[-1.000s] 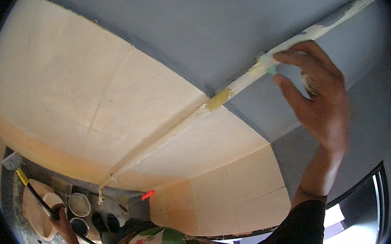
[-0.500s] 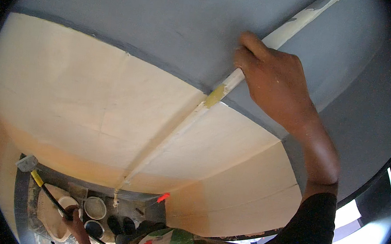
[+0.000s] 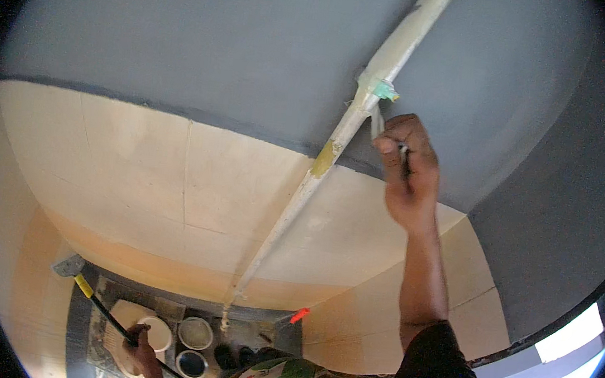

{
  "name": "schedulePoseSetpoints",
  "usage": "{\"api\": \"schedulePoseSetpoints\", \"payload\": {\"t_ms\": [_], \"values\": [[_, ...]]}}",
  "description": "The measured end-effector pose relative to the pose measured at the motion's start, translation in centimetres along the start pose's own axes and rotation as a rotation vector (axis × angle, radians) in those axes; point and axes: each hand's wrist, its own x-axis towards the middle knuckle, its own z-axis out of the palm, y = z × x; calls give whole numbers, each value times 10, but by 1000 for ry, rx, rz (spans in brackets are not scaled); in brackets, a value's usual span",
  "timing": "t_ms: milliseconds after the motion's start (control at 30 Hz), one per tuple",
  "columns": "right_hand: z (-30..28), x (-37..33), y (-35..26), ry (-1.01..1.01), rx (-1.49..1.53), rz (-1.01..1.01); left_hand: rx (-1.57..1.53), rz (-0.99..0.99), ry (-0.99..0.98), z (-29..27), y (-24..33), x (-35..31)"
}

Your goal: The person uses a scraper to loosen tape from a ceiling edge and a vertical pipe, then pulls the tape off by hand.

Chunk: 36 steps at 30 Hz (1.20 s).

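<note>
A long white pipe (image 3: 277, 231) runs down the wall, with a yellowish patch and a scrap of green tape (image 3: 383, 90) on it. Beside the pipe, my right hand (image 3: 414, 163) is closed in a pinch on a whitish strip (image 3: 376, 122) that stretches up to the pipe's surface; whether it is tape or peeled paint is unclear. Low on the left, my left hand (image 3: 141, 350) is wrapped around a black pole (image 3: 109, 315) with yellow sections. A grey, block-like head (image 3: 69, 266) tops the pole.
Several pale tubs, including a round bucket (image 3: 195, 333) and one with dark contents (image 3: 191, 364), stand on the floor below. A red object (image 3: 299, 315) is near the wall's base. The wall is grey (image 3: 221, 45) above and cream (image 3: 133, 156) below.
My right hand has come off the pipe, moving down and slightly right, and now pinches the strip. The green tape has come into sight. My left hand still grips the pole.
</note>
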Motion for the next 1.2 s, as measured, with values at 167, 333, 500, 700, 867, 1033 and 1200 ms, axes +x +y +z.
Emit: {"api": "schedulePoseSetpoints", "payload": {"t_ms": [167,333,500,700,867,1033,1200], "values": [[47,-11,-28,186,127,238,208,4,75,11,56,-6],[43,-16,-24,205,263,260,186,85,93,9,87,-12],[38,-7,-28,409,173,289,206,21,131,1,93,-10],[52,4,-6,622,105,-28,345,93,93,10,127,-29],[58,1,10,504,-73,-194,355,101,90,11,136,-39],[66,2,6,456,-167,20,365,110,91,20,146,-51],[85,-4,9,639,-47,86,397,107,92,29,151,-52]]}}
